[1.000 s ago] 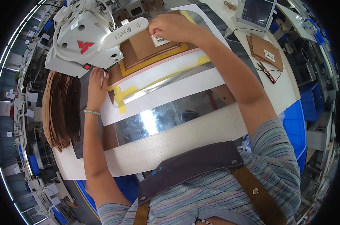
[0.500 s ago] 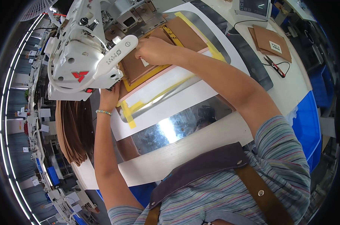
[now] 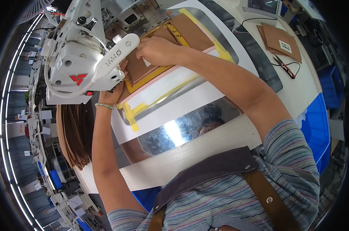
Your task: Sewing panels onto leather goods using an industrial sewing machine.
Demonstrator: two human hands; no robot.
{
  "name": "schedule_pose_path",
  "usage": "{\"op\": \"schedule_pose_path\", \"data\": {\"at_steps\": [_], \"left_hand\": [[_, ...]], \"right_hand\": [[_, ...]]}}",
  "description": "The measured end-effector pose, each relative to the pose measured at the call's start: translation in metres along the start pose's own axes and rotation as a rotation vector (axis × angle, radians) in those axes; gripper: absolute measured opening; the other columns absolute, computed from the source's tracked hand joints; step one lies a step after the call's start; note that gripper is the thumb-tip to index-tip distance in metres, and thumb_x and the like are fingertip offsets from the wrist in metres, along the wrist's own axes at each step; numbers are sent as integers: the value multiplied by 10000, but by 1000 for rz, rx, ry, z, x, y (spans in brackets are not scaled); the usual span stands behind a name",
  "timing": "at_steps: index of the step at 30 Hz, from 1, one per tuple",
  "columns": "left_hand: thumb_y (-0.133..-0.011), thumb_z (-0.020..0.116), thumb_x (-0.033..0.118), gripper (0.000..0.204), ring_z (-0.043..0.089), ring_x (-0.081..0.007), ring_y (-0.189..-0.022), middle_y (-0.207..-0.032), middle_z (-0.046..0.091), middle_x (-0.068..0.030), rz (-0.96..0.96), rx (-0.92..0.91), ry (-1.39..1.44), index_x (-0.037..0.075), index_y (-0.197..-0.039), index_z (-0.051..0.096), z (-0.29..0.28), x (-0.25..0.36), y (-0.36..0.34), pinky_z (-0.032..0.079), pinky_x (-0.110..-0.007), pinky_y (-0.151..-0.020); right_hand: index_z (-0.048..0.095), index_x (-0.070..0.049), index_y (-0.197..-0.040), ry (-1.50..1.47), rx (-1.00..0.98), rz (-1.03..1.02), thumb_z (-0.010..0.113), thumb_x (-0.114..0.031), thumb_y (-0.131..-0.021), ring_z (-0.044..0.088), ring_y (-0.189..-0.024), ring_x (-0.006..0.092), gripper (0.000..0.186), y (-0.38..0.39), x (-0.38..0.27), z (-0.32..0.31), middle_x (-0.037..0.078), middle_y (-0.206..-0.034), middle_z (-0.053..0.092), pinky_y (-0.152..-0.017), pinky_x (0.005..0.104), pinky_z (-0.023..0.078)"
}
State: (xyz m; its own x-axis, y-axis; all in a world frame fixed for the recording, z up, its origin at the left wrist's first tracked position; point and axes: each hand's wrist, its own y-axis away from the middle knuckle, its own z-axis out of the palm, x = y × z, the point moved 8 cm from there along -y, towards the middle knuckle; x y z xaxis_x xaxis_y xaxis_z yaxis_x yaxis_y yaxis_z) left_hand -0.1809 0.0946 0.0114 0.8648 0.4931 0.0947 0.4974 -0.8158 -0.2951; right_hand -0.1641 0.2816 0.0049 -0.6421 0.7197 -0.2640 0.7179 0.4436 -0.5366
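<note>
Two hands [image 3: 157, 51] at brown panel [image 3: 138, 71] | yellow frame [image 3: 151, 79] around it

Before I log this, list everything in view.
Machine head: one, white, upper left
Frame: one, yellow, upper centre
Framed pieces: count unclear, brown, upper centre
Tape: several strips, yellow, around frame
Sheet: one, white, centre
Metal plate: one, silver, lower centre
Stacked pieces: many, brown, left
Loose pieces: at least two, brown, right
Snips: one, red and black, right
Screen: one, dark, upper right
Bins: several, blue, mostly right
Table: one, white, centre
Workstations: several, mostly white, left
Apron: one, dark, bottom
Bracelet: one, multicoloured, left wrist
Left hand: one, bare, beside machine head
Right hand: one, bare, over framed pieces
</note>
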Motion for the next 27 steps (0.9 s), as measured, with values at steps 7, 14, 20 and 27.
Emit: {"op": "schedule_pose_path", "data": {"at_steps": [7,14,20,27], "left_hand": [[-1057,631,138,491,547,-220,-1445,-1593,598,-48,-6,-40,18,144,-1548,611,2,-1,-3,388,-354,-1243],[-1051,600,39,422,635,-331,-1344,-1514,641,-121,-183,-2,414,58,-1471,632,37,-40,1,503,-444,-1150],[-1017,640,28,464,658,-339,-1302,-1493,648,-146,-60,23,32,73,-1479,623,37,-145,97,522,-466,-1099],[-1075,599,118,446,522,-350,-1457,-1522,613,-160,-82,22,154,126,-1522,609,19,-18,3,367,-462,-1252]], "right_hand": [[808,-90,-987,16,1,-52,722,-68,-882,668,-1149,280,137,-2,-5,3,71,-1084,735,-962,432,548],[813,-99,-999,66,2,3,732,-84,-881,649,-1190,256,144,15,9,0,60,-1112,719,-980,431,527],[824,-103,-1046,-47,33,-83,721,-117,-929,644,-1212,240,156,-9,-30,4,32,-1172,715,-1015,432,511],[826,-98,-1096,-84,33,-148,695,-121,-956,646,-1227,252,193,9,-19,10,46,-1217,729,-1062,445,498]]}}
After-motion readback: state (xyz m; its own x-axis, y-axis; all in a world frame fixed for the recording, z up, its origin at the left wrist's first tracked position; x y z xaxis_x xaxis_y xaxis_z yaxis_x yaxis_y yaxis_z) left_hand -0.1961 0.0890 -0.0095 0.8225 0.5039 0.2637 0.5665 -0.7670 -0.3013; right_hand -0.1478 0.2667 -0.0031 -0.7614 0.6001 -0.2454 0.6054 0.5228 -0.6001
